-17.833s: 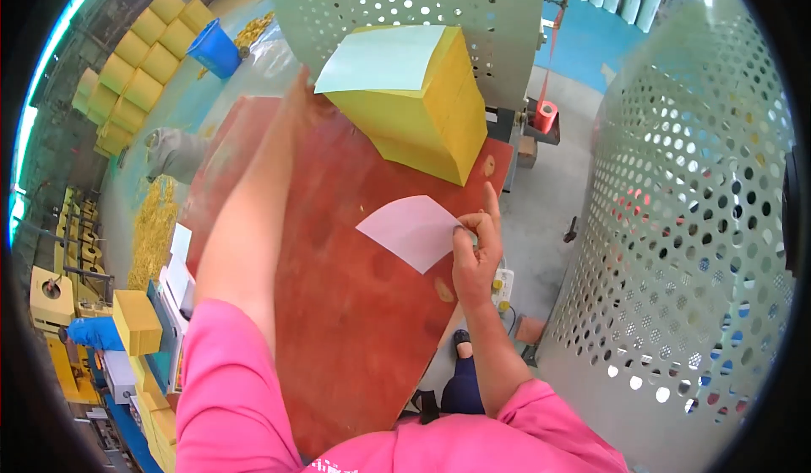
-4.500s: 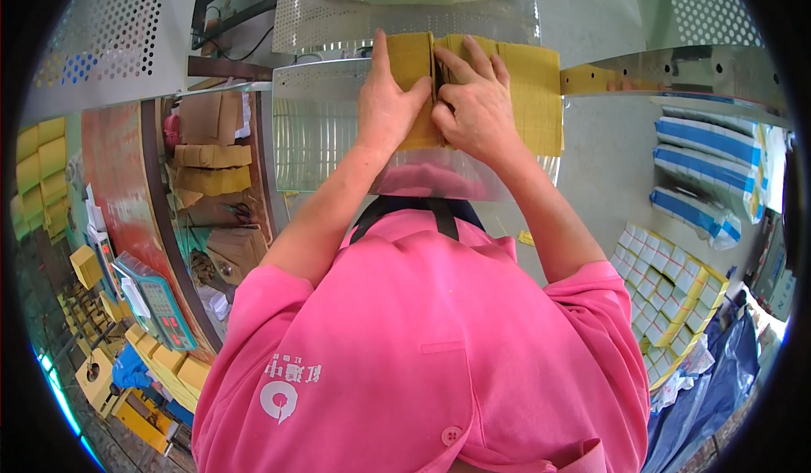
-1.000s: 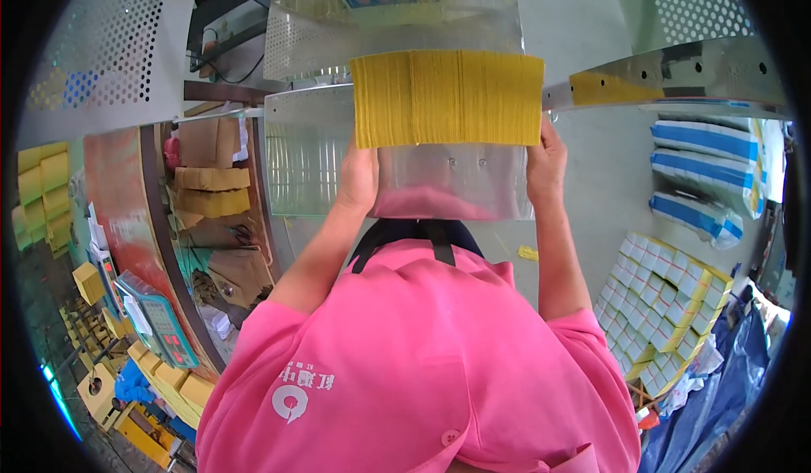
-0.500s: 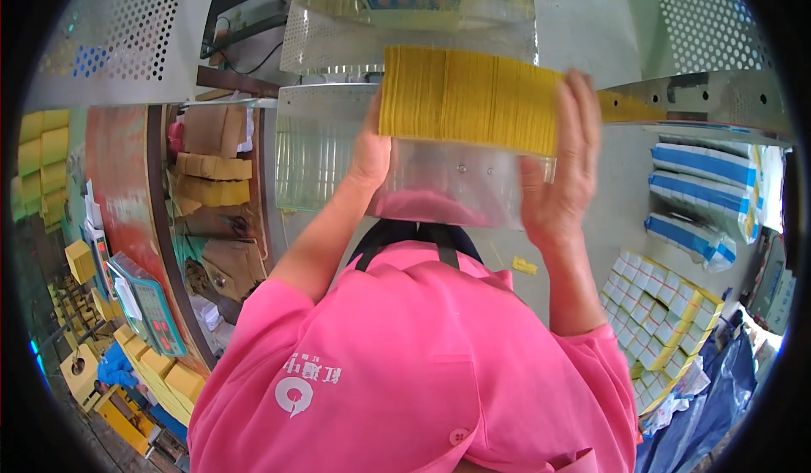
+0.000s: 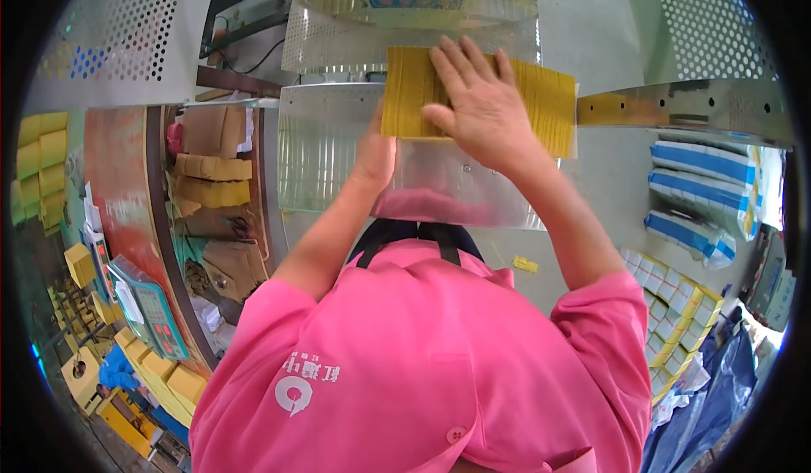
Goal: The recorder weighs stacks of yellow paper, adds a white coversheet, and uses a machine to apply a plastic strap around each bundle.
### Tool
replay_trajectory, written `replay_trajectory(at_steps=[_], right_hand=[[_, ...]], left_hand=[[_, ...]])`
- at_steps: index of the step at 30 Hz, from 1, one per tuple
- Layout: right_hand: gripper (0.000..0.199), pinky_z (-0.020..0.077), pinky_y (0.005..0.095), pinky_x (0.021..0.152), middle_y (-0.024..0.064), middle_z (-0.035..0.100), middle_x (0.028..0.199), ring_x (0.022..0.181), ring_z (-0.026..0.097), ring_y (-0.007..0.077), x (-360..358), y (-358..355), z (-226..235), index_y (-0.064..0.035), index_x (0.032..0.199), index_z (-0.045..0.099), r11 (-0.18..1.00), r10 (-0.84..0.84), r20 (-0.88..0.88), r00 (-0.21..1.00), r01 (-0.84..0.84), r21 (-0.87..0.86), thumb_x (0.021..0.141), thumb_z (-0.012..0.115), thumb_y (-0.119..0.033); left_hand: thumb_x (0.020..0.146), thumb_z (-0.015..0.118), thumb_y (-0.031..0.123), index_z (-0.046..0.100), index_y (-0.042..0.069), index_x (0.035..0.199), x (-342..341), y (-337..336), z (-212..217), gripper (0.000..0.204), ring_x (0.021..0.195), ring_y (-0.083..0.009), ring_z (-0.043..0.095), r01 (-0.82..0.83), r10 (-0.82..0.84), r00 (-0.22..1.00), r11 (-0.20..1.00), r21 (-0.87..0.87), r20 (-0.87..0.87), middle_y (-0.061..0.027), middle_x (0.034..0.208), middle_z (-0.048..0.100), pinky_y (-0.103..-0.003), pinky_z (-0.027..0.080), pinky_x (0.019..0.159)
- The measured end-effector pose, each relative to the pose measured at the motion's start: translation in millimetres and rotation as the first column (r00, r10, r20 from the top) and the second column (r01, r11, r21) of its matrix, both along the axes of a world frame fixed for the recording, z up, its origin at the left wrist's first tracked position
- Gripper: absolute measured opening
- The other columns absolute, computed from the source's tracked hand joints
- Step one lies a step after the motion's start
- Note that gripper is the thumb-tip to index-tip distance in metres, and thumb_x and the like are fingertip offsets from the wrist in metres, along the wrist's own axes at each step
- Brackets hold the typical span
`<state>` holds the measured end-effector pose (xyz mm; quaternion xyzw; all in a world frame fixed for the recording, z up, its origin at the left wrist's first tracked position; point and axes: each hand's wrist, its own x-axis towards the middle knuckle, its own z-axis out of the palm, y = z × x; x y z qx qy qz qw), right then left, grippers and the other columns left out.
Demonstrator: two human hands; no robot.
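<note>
A long stack of yellow paper sheets (image 5: 549, 110), their edges showing as fine lines, lies crosswise over a shiny metal tray (image 5: 329, 152). My right hand (image 5: 486, 110) rests flat on top of it, fingers spread and thumb out to the left. At the stack's left end is my left hand (image 5: 378, 148), touching that end; its fingers are mostly hidden by the paper.
A clear cover (image 5: 338, 34) stands behind the tray, and a metal bar (image 5: 676, 103) runs off to the right. Blue-and-white packs (image 5: 701, 169) and banded bundles (image 5: 676, 304) lie on the right. A reddish bench (image 5: 122, 186) with a scale (image 5: 152, 304) is at left.
My right hand has moved left from the stack's right end and now lies flat on its top. The stack's right part leans over more. My left hand stays at the left end.
</note>
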<state>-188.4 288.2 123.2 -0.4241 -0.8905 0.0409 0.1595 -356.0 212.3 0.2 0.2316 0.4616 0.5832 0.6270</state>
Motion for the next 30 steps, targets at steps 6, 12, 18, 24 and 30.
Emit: replay_trajectory(at_steps=[6,12,18,24,30], right_hand=[[0.073,0.0175,0.0535,0.115,0.0108,0.037,0.151,0.142,0.03,0.0291,-3.8,14.2,18.2,-0.0047,0.145,0.037,0.997,0.036,-0.102,0.994,-0.03,0.068,0.092,0.05,-0.053],[0.063,0.0182,0.0533,0.115,0.0129,0.039,0.149,0.14,0.031,0.03,-14.9,26.1,-34.6,-0.0047,0.14,0.043,0.999,0.006,0.024,1.0,-0.005,-0.047,0.094,0.045,-0.047],[0.037,0.0423,0.0379,0.101,0.0147,0.059,0.127,0.119,0.056,0.0284,59.7,-37.7,14.4,0.0008,0.125,0.055,0.996,-0.077,-0.719,0.69,0.093,-0.018,0.088,0.055,-0.001],[0.033,0.045,0.0308,0.096,0.0105,0.061,0.117,0.112,0.058,0.019,160.4,-91.8,-99.0,0.0007,0.12,0.056,0.71,-0.693,-0.62,0.367,0.496,-0.5,0.089,0.047,0.006],[0.042,0.0464,0.0321,0.094,0.0083,0.061,0.115,0.108,0.059,0.0181,123.8,-79.9,-139.1,-0.0025,0.125,0.055,0.691,-0.713,-0.612,0.343,0.191,-0.697,0.084,0.059,0.0]], left_hand=[[0.103,0.039,0.041,0.037,0.006,0.146,1.4,-1.5,18.4,0.056,0.133,-0.0176,0.039,0.05,-0.052,0.994,0.998,-0.025,-0.096,-0.0059,0.145,0.043,-0.033,0.027,0.112],[0.103,0.039,0.041,0.037,0.006,0.146,13.0,11.8,29.6,0.055,0.132,-0.0174,0.04,0.092,-0.093,0.996,0.995,-0.024,-0.004,-0.0055,0.143,0.045,-0.034,0.028,0.112],[0.102,0.043,0.032,0.043,0.004,0.141,-6.9,4.1,29.1,0.048,0.13,-0.0174,0.043,0.076,-0.077,0.997,0.994,-0.075,-0.007,-0.0061,0.14,0.048,-0.032,0.031,0.11],[0.098,0.054,0.027,0.047,0.006,0.138,-24.7,14.4,-19.3,0.046,0.116,-0.012,0.052,0.12,-0.104,0.987,0.984,0.131,-0.121,-0.003,0.126,0.057,-0.027,0.04,0.099],[0.098,0.053,0.022,0.052,0.006,0.131,-10.0,14.7,-20.0,0.036,0.107,-0.0117,0.056,0.004,-0.004,0.998,1.0,-0.008,-0.066,-0.0021,0.118,0.06,-0.026,0.045,0.092]])
